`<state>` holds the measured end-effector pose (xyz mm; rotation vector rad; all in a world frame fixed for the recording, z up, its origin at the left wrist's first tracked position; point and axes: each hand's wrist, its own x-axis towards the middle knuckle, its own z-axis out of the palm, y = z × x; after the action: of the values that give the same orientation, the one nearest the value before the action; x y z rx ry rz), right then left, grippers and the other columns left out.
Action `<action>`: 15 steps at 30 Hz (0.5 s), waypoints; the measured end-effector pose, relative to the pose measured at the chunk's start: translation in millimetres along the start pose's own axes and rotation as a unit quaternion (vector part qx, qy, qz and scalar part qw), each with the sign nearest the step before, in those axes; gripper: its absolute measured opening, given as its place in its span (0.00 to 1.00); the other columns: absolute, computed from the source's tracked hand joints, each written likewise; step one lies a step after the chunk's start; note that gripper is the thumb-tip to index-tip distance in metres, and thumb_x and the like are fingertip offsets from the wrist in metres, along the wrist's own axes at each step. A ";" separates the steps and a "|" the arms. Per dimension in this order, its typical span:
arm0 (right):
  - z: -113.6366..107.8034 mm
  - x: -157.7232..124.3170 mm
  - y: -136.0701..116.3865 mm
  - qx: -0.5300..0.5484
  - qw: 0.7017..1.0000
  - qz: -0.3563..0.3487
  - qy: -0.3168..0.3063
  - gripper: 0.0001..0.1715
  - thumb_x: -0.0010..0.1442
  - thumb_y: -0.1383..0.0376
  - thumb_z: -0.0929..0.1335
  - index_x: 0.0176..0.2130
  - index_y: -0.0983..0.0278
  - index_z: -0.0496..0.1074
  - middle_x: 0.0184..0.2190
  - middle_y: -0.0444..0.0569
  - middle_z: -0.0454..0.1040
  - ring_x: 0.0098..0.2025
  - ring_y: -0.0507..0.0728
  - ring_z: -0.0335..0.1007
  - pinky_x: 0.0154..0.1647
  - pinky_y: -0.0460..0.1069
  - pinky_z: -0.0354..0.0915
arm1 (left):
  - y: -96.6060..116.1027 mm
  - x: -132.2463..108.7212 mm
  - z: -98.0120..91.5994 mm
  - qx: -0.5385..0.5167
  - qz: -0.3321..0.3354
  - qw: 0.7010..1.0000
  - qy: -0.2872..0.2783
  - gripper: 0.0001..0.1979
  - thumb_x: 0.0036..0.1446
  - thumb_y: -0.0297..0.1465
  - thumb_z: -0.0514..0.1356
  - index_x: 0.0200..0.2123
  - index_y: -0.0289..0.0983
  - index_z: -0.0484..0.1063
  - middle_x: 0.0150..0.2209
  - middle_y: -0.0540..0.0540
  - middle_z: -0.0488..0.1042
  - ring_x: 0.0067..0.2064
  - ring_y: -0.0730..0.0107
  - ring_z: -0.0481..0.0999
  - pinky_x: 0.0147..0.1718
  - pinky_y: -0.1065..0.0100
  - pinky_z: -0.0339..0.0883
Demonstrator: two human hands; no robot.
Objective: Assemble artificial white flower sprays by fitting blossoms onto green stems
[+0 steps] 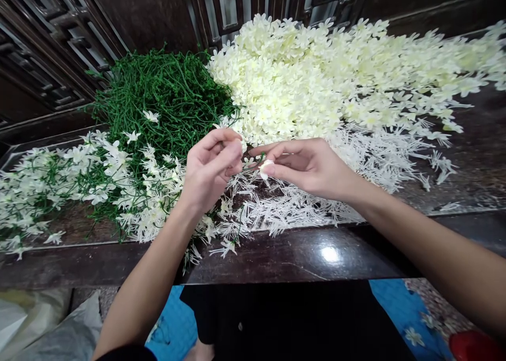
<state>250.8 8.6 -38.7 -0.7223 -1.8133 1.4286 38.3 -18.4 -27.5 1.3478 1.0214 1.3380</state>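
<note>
My left hand (211,166) is raised over the heaps with its fingers pinched. A bit of white shows at its fingertips, too small to name for sure. Just to the right, my right hand (312,166) grips a small white artificial flower (264,169) between thumb and fingers, and a little green shows beside it. Behind my left hand lies a heap of green plastic stems (166,95). Pale yellow-white petal pieces (292,81) are piled behind my right hand. Under and beside it spread thin white spiky pieces (371,155).
Assembled white flowers on green stems (90,176) cover the left side of the dark wooden bench (292,255). Carved dark wood panels (150,13) rise behind. Below are blue cloth (174,319), pale bags (67,324) at left and a red object (474,346) at right.
</note>
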 end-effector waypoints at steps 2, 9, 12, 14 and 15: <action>0.5 -0.6 -1.0 0.015 1.000 0.000 0.005 0.10 0.59 0.56 0.79 0.34 0.58 0.81 0.37 0.48 0.83 0.42 0.59 0.81 0.51 0.60 0.80 | -0.8 -1.6 3.0 0.037 0.013 0.999 -0.005 0.16 0.49 0.40 0.76 0.33 0.40 0.74 0.31 0.50 0.72 0.30 0.76 0.68 0.28 0.70 0.69; -0.7 0.0 -4.9 0.008 1.000 -0.015 0.009 0.07 0.60 0.58 0.78 0.32 0.56 0.80 0.33 0.43 0.83 0.35 0.55 0.81 0.39 0.54 0.80 | -2.5 -4.6 4.0 0.097 -0.003 0.990 -0.102 0.16 0.45 0.30 0.79 0.32 0.37 0.75 0.32 0.50 0.76 0.30 0.76 0.71 0.30 0.70 0.70; -1.2 0.1 -4.0 0.000 1.000 -0.013 0.012 0.08 0.60 0.59 0.78 0.31 0.56 0.79 0.32 0.43 0.83 0.35 0.56 0.81 0.38 0.54 0.81 | -3.5 -4.3 2.3 0.131 0.007 0.987 -0.097 0.12 0.48 0.26 0.77 0.33 0.37 0.78 0.32 0.50 0.78 0.31 0.76 0.73 0.31 0.70 0.71; -1.5 -0.1 -4.1 -0.004 1.000 -0.012 0.024 0.08 0.60 0.58 0.78 0.33 0.57 0.79 0.34 0.44 0.83 0.37 0.56 0.82 0.41 0.56 0.82 | -4.2 -4.0 1.0 0.154 0.017 0.984 -0.088 0.09 0.51 0.24 0.75 0.34 0.37 0.79 0.33 0.49 0.80 0.33 0.75 0.75 0.32 0.70 0.71; -1.6 -0.3 -4.6 -0.006 0.999 -0.009 0.032 0.09 0.60 0.58 0.78 0.34 0.58 0.79 0.36 0.45 0.84 0.38 0.57 0.82 0.43 0.56 0.82 | -4.6 -4.0 0.3 0.166 0.023 0.982 -0.081 0.08 0.52 0.24 0.74 0.34 0.37 0.79 0.34 0.48 0.81 0.33 0.74 0.76 0.33 0.70 0.72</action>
<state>252.3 8.2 -34.0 -0.7479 -1.7751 1.3688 38.7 -21.4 -32.7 1.7083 1.1417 1.1013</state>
